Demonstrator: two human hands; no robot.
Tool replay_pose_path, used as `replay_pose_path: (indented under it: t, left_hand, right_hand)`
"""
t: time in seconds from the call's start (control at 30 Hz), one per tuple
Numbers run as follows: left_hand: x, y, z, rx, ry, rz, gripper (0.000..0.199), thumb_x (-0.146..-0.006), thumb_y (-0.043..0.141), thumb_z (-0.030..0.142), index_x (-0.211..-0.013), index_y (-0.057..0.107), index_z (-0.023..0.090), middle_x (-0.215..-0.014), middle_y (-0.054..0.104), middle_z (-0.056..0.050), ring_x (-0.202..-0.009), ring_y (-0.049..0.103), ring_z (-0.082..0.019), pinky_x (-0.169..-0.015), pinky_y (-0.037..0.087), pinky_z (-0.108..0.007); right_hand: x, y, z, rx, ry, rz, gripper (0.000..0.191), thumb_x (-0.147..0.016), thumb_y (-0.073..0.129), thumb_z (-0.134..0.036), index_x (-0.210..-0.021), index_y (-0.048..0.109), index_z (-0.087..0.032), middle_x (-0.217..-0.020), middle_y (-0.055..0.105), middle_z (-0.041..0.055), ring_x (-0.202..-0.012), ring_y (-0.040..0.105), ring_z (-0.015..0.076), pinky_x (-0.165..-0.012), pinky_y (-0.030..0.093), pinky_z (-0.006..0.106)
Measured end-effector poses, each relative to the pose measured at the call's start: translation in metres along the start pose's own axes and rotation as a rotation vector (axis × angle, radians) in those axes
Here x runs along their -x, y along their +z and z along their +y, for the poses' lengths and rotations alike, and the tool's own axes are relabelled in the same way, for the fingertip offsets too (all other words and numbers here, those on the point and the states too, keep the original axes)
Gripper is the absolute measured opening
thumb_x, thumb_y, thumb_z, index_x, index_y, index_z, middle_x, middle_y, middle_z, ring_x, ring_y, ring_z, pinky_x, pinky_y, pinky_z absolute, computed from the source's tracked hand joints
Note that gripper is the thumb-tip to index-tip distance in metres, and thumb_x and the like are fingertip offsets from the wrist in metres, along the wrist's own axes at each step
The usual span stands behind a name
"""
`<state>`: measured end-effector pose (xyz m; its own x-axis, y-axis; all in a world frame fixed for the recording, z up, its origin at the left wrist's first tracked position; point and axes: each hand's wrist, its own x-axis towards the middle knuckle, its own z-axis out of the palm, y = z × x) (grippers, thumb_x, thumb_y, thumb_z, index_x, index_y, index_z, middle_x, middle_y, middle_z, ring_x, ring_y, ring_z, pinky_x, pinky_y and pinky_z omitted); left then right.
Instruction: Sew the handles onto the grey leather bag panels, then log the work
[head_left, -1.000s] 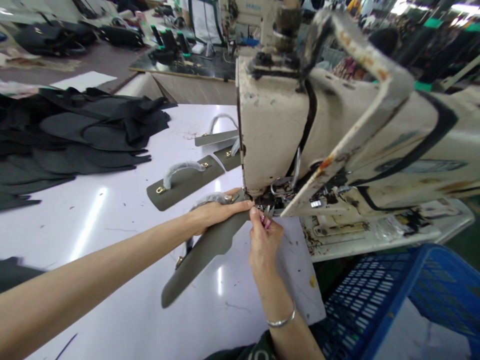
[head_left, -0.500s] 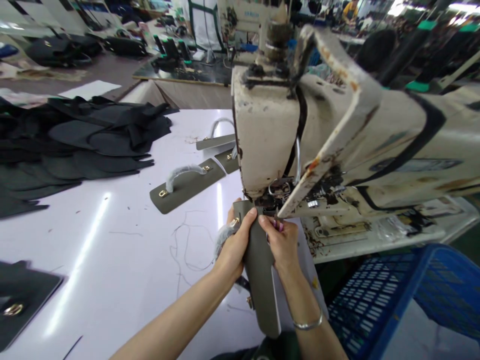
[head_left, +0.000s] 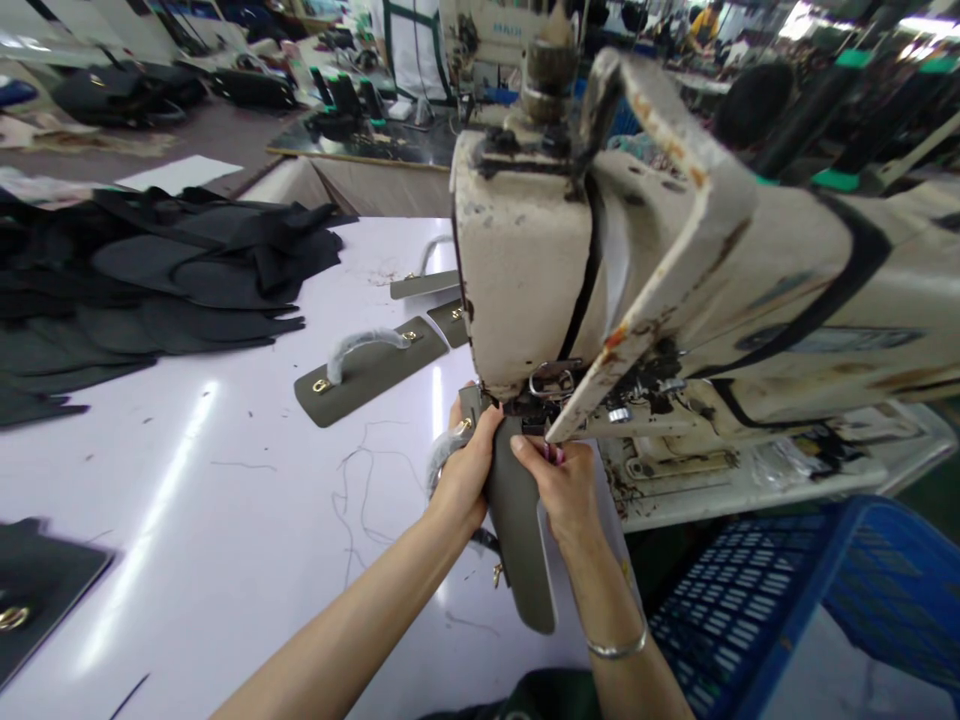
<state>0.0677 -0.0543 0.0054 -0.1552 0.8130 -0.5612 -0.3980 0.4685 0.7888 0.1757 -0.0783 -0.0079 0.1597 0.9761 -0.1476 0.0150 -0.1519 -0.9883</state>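
Observation:
A long olive-grey panel with a rounded near end [head_left: 525, 560] lies under the head of the sewing machine [head_left: 525, 270]. My left hand [head_left: 469, 470] grips its left edge, thumb on top near the needle area. Beside that hand is the panel's carry handle [head_left: 448, 450], wrapped in clear plastic, with gold fittings. My right hand [head_left: 562, 480] pinches the right edge, thumb on top, its other fingers partly hidden beneath the presser area. Something small and pink shows at those fingers; I cannot make out what it is. The needle itself is hidden.
Another olive panel with a wrapped handle [head_left: 375, 375] lies left of the machine, with more behind it. A pile of black cut pieces [head_left: 165, 270] covers the far left. One dark panel [head_left: 45, 590] lies near left. A blue basket [head_left: 750, 600] stands at right.
The panel has slid forward, away from me, under the machine head, and both hands have moved slightly with it. The camera view has shifted a little.

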Motion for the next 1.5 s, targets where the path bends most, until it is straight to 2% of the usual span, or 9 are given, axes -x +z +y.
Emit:
replay_pose_path:
  t: [0.27, 0.37, 0.5, 0.63, 0.7, 0.83, 0.97, 1.1, 1.5]
  left_hand:
    - [-0.009, 0.002, 0.0, -0.006, -0.012, -0.011, 0.05, -0.079, 0.071, 0.053, -0.118, 0.063, 0.022, -0.111, 0.073, -0.008, -0.103, 0.069, -0.021, -0.09, 0.056, -0.03]
    - [0.018, -0.005, 0.006, -0.032, -0.087, -0.145, 0.05, -0.08, 0.071, 0.052, -0.117, 0.066, 0.018, -0.111, 0.073, -0.01, -0.102, 0.069, -0.024, -0.088, 0.057, -0.03]
    - [0.07, -0.038, 0.015, -0.201, 0.083, -0.313, 0.047, -0.079, 0.075, 0.038, -0.123, 0.067, 0.024, -0.124, 0.068, -0.007, -0.116, 0.063, -0.024, -0.097, 0.053, -0.03]
    - [0.083, -0.081, 0.009, -0.325, 0.517, 0.057, 0.023, -0.088, 0.064, 0.04, -0.093, 0.075, 0.02, -0.107, 0.071, -0.006, -0.091, 0.067, -0.02, -0.083, 0.057, -0.029]
    - [0.069, -0.09, -0.002, -0.272, 0.601, 0.215, 0.026, -0.091, 0.06, 0.042, -0.098, 0.072, 0.021, -0.112, 0.069, -0.006, -0.095, 0.065, -0.019, -0.087, 0.055, -0.029]
    - [0.036, -0.077, -0.022, -0.15, 0.151, -0.195, 0.06, -0.085, 0.062, 0.058, -0.131, 0.058, 0.019, -0.131, 0.062, -0.014, -0.113, 0.063, -0.027, -0.092, 0.055, -0.035]
    - [0.026, -0.053, -0.032, -0.044, -0.061, -0.444, 0.065, -0.077, 0.073, 0.056, -0.125, 0.059, 0.014, -0.108, 0.072, -0.017, -0.084, 0.071, -0.024, -0.071, 0.059, -0.03]
    - [0.021, -0.048, -0.034, -0.076, -0.074, -0.386, 0.043, -0.078, 0.077, 0.045, -0.102, 0.066, 0.011, -0.091, 0.075, -0.013, -0.07, 0.07, -0.02, -0.064, 0.059, -0.027]
    - [0.018, -0.052, -0.027, -0.291, 0.053, -0.272, 0.047, -0.072, 0.081, 0.048, -0.102, 0.069, 0.012, -0.092, 0.076, -0.014, -0.081, 0.072, -0.027, -0.065, 0.06, -0.028]
  right_hand:
    - [0.01, -0.002, -0.009, 0.111, -0.033, -0.03, 0.046, -0.085, 0.064, -0.041, -0.054, 0.04, -0.017, -0.057, 0.026, -0.0044, -0.057, 0.025, 0.0098, -0.054, 0.019, 0.028]
    - [0.012, -0.001, -0.005, 0.035, 0.013, 0.0, 0.037, -0.081, 0.068, -0.041, -0.058, 0.054, -0.016, -0.058, 0.034, -0.0038, -0.058, 0.03, 0.0103, -0.055, 0.024, 0.027]
    - [0.012, 0.001, -0.001, -0.098, 0.062, 0.008, 0.028, -0.08, 0.069, -0.038, -0.066, 0.064, -0.014, -0.061, 0.045, -0.0022, -0.06, 0.037, 0.0113, -0.057, 0.03, 0.026]
    - [0.011, 0.002, 0.0, -0.116, 0.095, 0.008, 0.035, -0.076, 0.073, -0.04, -0.057, 0.058, -0.014, -0.058, 0.038, -0.0034, -0.059, 0.033, 0.01, -0.056, 0.028, 0.026]
    - [0.012, 0.003, 0.0, -0.176, 0.135, 0.012, 0.036, -0.073, 0.076, -0.041, -0.058, 0.058, -0.014, -0.057, 0.04, -0.0032, -0.059, 0.035, 0.0102, -0.056, 0.029, 0.026]
    - [0.015, 0.003, -0.001, -0.218, 0.178, -0.016, 0.034, -0.077, 0.073, -0.047, -0.074, 0.069, -0.013, -0.061, 0.052, -0.0008, -0.058, 0.043, 0.0123, -0.055, 0.034, 0.026]
    - [0.017, -0.001, -0.007, 0.036, 0.043, 0.0, 0.032, -0.082, 0.069, -0.045, -0.074, 0.072, -0.014, -0.065, 0.06, 0.0011, -0.064, 0.051, 0.0141, -0.059, 0.038, 0.026]
    - [0.016, -0.005, -0.006, 0.135, 0.006, 0.014, 0.026, -0.079, 0.072, -0.041, -0.082, 0.076, -0.016, -0.072, 0.067, 0.0019, -0.068, 0.057, 0.0161, -0.062, 0.042, 0.027]
    - [0.022, -0.024, 0.004, 0.154, 0.035, -0.016, 0.027, -0.079, 0.073, -0.041, -0.096, 0.078, -0.02, -0.086, 0.072, 0.0036, -0.077, 0.064, 0.0209, -0.07, 0.049, 0.03]
